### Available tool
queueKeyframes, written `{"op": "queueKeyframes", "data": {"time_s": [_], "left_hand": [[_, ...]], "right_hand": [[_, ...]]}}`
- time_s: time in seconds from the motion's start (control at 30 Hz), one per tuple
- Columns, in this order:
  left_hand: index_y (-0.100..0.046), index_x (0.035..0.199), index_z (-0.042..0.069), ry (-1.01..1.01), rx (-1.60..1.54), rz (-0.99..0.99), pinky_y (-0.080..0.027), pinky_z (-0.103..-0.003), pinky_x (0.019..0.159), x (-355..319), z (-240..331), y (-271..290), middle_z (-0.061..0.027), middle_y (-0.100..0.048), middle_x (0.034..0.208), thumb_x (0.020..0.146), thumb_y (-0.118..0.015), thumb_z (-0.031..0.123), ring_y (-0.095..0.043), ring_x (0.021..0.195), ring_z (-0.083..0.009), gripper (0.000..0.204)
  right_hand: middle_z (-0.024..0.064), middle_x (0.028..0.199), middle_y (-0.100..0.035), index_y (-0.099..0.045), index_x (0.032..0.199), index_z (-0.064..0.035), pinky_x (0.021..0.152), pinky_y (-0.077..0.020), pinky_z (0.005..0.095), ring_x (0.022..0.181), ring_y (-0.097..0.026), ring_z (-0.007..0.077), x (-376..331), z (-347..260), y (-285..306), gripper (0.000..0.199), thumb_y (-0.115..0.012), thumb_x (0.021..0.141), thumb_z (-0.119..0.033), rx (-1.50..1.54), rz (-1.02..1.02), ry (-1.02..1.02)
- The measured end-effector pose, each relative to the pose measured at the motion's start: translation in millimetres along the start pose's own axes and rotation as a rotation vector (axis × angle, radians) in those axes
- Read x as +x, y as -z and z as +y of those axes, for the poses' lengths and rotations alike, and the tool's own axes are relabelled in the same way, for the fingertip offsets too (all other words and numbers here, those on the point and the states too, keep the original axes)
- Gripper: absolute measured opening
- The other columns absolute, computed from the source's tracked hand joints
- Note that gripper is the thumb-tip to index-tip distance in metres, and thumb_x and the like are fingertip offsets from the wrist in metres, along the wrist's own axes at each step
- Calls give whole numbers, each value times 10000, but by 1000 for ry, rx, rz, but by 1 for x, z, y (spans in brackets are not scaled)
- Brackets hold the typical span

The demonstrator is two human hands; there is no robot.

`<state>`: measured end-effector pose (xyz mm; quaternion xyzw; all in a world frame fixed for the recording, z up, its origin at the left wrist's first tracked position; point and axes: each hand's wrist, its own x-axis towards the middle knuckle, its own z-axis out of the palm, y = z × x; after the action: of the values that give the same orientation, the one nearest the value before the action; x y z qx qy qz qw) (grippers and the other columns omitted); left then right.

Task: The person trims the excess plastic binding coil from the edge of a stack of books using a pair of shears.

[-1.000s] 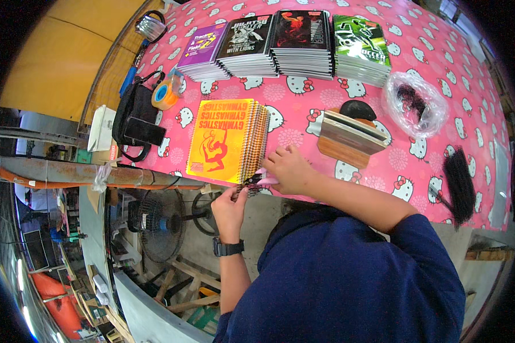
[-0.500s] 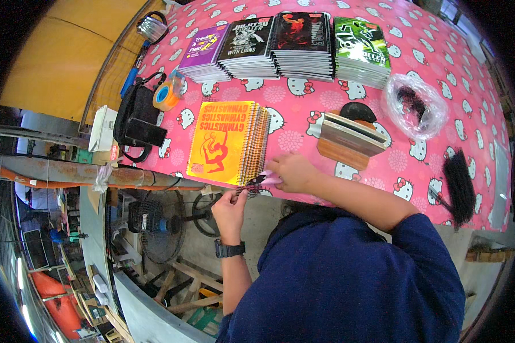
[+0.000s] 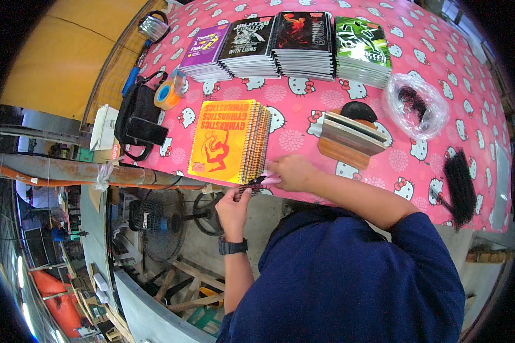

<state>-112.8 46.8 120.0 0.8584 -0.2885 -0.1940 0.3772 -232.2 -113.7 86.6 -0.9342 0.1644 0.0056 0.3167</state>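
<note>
A stack of yellow spiral-bound notebooks (image 3: 216, 150) lies near the table's front edge, its coils along the right side. At the stack's lower right corner, my right hand (image 3: 294, 172) is closed round the pink handles of a pair of pliers (image 3: 273, 179). Their dark jaws point left, toward my left hand. My left hand (image 3: 232, 208), with a black watch on the wrist, pinches a dark spiral coil (image 3: 249, 188) at the table edge. The jaws are at that coil; whether they grip it is too small to tell.
Several notebook stacks, purple (image 3: 205, 48), black (image 3: 247, 40), black and red (image 3: 303, 40) and green (image 3: 360, 46), line the back. To the right are a wooden holder (image 3: 343, 146), a plastic bag (image 3: 415, 108) and dark coils (image 3: 460, 188). A black pouch (image 3: 133, 117) and tape (image 3: 166, 95) lie left.
Both hands stay at the notebook corner with barely any movement. The whole view has shifted very slightly.
</note>
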Motion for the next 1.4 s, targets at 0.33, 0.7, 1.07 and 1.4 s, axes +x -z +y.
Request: {"op": "queueKeyframes", "data": {"time_s": [0.33,0.7,1.07,1.4], "left_hand": [[-643,844,-34,-85,180,12,-467,-315,574,4,-2,-8,-158,-630,661,745,-682,228,-615,574,-226,283],[-641,798,-32,-141,240,16,-467,-358,576,2,5,-6,-192,-615,674,737,-681,251,-617,596,-302,292],[-649,788,-15,-177,296,6,-461,-416,574,6,-5,-13,-216,-594,675,748,-665,293,-598,623,-364,310],[-639,748,-39,-187,348,5,-474,-423,596,9,-6,-19,-225,-590,646,739,-652,291,-602,619,-374,331]], "right_hand": [[83,875,-559,-578,932,-69,774,-378,435,905,-537,242,-6,4,4,362,-668,670,-303,-288,316,192],[93,862,-574,-585,885,-58,750,-409,439,910,-546,250,-7,2,-6,344,-634,719,-355,-255,305,181],[78,847,-575,-581,887,-74,782,-409,394,910,-541,240,-8,10,-6,318,-655,696,-317,-294,381,199],[95,836,-594,-573,884,-38,737,-446,413,831,-580,261,-1,16,-14,340,-660,677,-293,-211,198,165]]}}
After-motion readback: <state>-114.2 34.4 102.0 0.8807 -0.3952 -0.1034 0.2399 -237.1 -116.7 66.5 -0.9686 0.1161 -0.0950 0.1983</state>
